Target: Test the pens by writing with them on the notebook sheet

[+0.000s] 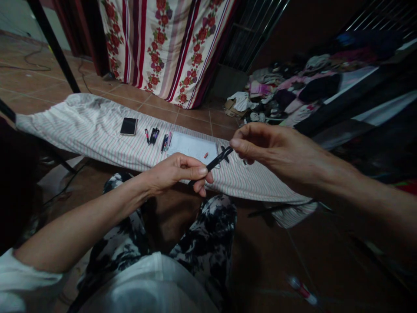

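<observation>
A dark pen (216, 161) is held in the air between my two hands, slanting up to the right. My left hand (185, 173) pinches its lower part between thumb and fingers. At its upper end, the thumb and fingertips of my right hand (260, 145) close on the tip. Beneath them a spiral notepad (189, 145) lies on the striped cloth, with a small orange-red piece (206, 155) on its page. Dark pen parts (225, 154) rest by the pad's right edge, partly hidden by my right hand.
On the striped cloth (94, 130) lie a phone (128, 126), a group of pens (154, 136) and more pens (166, 141) beside the pad. A floral curtain (163, 48) hangs behind. Clothes (286, 91) are heaped at the back right. A bottle-like object (302, 290) lies on the tiled floor.
</observation>
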`<act>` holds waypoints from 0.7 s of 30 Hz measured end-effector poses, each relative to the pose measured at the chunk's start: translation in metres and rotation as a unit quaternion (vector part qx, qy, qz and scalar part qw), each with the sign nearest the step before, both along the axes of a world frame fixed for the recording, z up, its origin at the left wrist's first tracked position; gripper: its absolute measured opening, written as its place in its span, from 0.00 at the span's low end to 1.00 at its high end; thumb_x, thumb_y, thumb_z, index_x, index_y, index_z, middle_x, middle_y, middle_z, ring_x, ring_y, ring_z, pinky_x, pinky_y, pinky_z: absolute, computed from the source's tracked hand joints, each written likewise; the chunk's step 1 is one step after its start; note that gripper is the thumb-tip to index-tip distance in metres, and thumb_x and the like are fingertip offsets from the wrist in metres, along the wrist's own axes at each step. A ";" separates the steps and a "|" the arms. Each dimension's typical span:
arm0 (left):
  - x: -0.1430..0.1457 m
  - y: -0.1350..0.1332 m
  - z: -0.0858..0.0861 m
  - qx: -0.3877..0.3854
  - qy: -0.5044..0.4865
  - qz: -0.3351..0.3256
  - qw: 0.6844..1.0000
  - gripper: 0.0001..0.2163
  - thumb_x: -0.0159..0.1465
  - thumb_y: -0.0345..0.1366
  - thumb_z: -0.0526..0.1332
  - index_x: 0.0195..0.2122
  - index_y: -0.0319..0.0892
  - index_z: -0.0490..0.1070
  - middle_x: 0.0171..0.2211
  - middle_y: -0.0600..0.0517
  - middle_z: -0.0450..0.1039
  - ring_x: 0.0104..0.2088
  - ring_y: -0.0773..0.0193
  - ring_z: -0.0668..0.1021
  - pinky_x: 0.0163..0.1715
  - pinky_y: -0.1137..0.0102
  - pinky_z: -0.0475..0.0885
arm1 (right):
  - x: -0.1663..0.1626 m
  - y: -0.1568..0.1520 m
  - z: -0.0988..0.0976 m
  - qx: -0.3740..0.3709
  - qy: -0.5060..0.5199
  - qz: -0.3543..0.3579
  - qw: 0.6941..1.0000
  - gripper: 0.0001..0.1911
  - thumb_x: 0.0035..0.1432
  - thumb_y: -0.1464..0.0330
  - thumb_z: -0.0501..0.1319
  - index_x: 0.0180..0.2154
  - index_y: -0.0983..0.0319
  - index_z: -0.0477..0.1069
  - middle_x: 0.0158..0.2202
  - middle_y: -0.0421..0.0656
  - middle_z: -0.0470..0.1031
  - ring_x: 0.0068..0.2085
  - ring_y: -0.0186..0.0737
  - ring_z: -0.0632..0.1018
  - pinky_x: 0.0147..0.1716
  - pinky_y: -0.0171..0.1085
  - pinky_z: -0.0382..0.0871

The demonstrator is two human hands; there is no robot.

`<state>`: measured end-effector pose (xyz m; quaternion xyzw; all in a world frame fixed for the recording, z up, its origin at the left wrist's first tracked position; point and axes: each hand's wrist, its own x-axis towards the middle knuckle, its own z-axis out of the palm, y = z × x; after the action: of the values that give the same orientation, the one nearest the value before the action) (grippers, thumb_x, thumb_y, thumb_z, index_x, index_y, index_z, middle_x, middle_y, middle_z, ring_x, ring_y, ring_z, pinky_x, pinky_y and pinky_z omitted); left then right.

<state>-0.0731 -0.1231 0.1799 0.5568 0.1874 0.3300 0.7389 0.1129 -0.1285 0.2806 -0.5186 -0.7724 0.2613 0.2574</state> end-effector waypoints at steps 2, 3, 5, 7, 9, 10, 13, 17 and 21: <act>0.000 0.000 0.000 -0.005 -0.004 0.005 1.000 0.12 0.56 0.40 0.62 0.29 0.35 0.74 0.17 0.54 0.67 0.25 0.65 0.75 0.34 0.70 0.67 | -0.002 -0.003 0.000 0.045 0.002 -0.009 0.999 0.18 0.49 0.52 0.60 0.25 0.61 0.69 0.21 0.39 0.68 0.23 0.33 0.68 0.21 0.33 0.60; 0.000 0.000 -0.001 -0.008 -0.006 0.007 1.000 0.12 0.55 0.41 0.62 0.29 0.35 0.74 0.17 0.55 0.66 0.25 0.65 0.75 0.34 0.70 0.67 | -0.004 -0.005 0.000 0.067 -0.003 -0.013 0.998 0.17 0.50 0.53 0.60 0.25 0.61 0.70 0.22 0.40 0.69 0.23 0.34 0.69 0.22 0.34 0.61; 0.000 -0.001 -0.002 -0.013 -0.009 0.009 1.000 0.12 0.55 0.41 0.63 0.28 0.35 0.74 0.17 0.55 0.66 0.25 0.65 0.75 0.34 0.69 0.67 | -0.007 -0.010 0.000 0.103 -0.017 -0.021 0.994 0.15 0.51 0.54 0.60 0.26 0.59 0.72 0.23 0.41 0.72 0.25 0.37 0.72 0.23 0.35 0.63; -0.001 -0.002 -0.003 -0.021 -0.011 0.011 1.000 0.12 0.55 0.41 0.63 0.28 0.35 0.74 0.17 0.55 0.65 0.25 0.65 0.75 0.34 0.69 0.67 | -0.008 -0.014 0.000 0.123 -0.023 -0.029 0.992 0.14 0.51 0.55 0.60 0.27 0.59 0.74 0.23 0.41 0.73 0.26 0.39 0.73 0.24 0.36 0.65; -0.002 -0.002 -0.004 -0.028 -0.014 0.014 0.999 0.12 0.55 0.41 0.63 0.27 0.35 0.74 0.17 0.55 0.65 0.25 0.64 0.76 0.35 0.69 0.67 | -0.008 -0.016 0.000 0.131 -0.019 -0.035 0.991 0.13 0.50 0.57 0.61 0.27 0.59 0.75 0.23 0.41 0.74 0.26 0.39 0.74 0.25 0.36 0.66; -0.003 -0.003 -0.004 -0.029 -0.016 0.015 0.999 0.12 0.55 0.41 0.63 0.27 0.35 0.74 0.16 0.56 0.65 0.25 0.64 0.76 0.35 0.68 0.67 | -0.008 -0.016 -0.001 0.130 -0.016 -0.035 0.991 0.12 0.50 0.58 0.62 0.27 0.59 0.75 0.24 0.41 0.75 0.26 0.38 0.74 0.25 0.36 0.67; -0.006 -0.003 -0.005 -0.025 -0.023 0.016 0.999 0.11 0.55 0.41 0.63 0.27 0.35 0.74 0.16 0.56 0.65 0.25 0.64 0.76 0.38 0.67 0.67 | -0.005 -0.015 -0.001 0.120 0.002 -0.014 0.993 0.10 0.49 0.61 0.63 0.30 0.61 0.76 0.28 0.41 0.77 0.29 0.37 0.76 0.29 0.35 0.70; -0.008 -0.004 -0.006 -0.021 -0.009 0.007 1.000 0.11 0.56 0.40 0.62 0.28 0.35 0.74 0.17 0.55 0.67 0.27 0.64 0.77 0.36 0.69 0.67 | -0.001 -0.015 0.001 0.072 0.004 0.015 0.997 0.11 0.47 0.61 0.65 0.30 0.61 0.76 0.29 0.41 0.78 0.30 0.36 0.76 0.31 0.35 0.71; -0.009 -0.007 -0.004 -0.004 0.019 0.013 1.000 0.11 0.56 0.39 0.62 0.28 0.35 0.74 0.17 0.54 0.68 0.26 0.66 0.76 0.33 0.71 0.67 | 0.000 -0.014 0.003 0.046 -0.022 0.034 0.998 0.13 0.47 0.58 0.64 0.29 0.61 0.77 0.26 0.41 0.77 0.28 0.37 0.76 0.26 0.34 0.70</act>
<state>-0.0823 -0.1303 0.1759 0.5574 0.2096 0.3280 0.7333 0.1130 -0.1429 0.2840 -0.4854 -0.8061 0.2227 0.2549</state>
